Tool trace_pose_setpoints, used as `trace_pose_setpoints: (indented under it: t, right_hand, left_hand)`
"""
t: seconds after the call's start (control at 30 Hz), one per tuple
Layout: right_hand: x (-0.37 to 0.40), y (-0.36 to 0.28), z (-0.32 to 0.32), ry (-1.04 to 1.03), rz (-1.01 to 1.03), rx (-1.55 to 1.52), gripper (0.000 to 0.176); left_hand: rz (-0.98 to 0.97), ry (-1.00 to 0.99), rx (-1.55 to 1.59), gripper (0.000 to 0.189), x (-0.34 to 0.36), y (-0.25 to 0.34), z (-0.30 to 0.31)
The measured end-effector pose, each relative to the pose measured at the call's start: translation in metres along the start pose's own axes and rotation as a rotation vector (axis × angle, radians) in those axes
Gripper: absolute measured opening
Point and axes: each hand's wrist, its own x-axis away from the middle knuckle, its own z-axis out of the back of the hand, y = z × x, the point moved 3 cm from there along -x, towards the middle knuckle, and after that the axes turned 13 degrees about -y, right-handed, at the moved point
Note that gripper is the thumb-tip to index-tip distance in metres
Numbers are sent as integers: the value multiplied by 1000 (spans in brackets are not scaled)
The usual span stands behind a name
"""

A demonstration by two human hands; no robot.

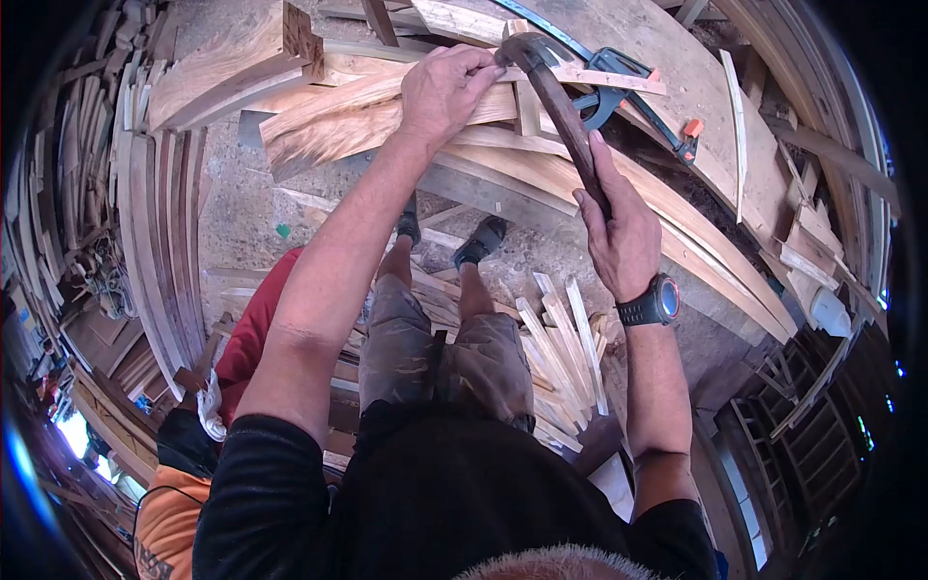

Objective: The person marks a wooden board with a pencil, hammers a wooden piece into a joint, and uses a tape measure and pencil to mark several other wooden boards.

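Note:
My right hand (623, 237) is wrapped round the dark handle of a claw hammer (570, 121). The hammer's head is up beside the fingertips of my left hand (448, 92). Those fingers are pinched together at the end of a thin wooden strip (619, 81); anything small between them is too hidden to name. Under my left hand lies a broad, grained board (333, 121). A short upright wooden piece (527, 106) crosses the boards just below the hammer head. To the right, a black and blue bar clamp (628, 97) with orange pads rests across the wood.
A thick curved timber block (232, 72) juts out at upper left. Long curved boards (667, 222) run to the lower right. Loose sticks (561, 348) lie on the floor by my legs. Another person in an orange shirt (174, 522) is close on my left.

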Motion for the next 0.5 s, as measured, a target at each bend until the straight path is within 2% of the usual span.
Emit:
trace_pose_setpoints:
  t: [0.13,0.2,0.23,0.3,0.43,0.5]
  right_hand:
    - [3,-7,4,54,26,-17,71]
    - [6,-13,6,154,68,-30,71]
    - [6,-12,7,154,68,-30,71]
    - [2,-5,5,-15,-23,123,72]
    - [0,-3,8,1,-60,117,71]
    - [3,-8,9,98,24,-7,70]
  left_hand:
    - [-34,14,27,21,-2,0,-2]
    - [21,-14,19,21,-1,-2,-2]
    - [22,-14,19,21,-1,-2,-2]
    - [21,-17,4,20,-2,-1,-2]
    - [11,-8,30,19,1,-1,-2]
    - [0,1,26,20,-1,-1,-1]
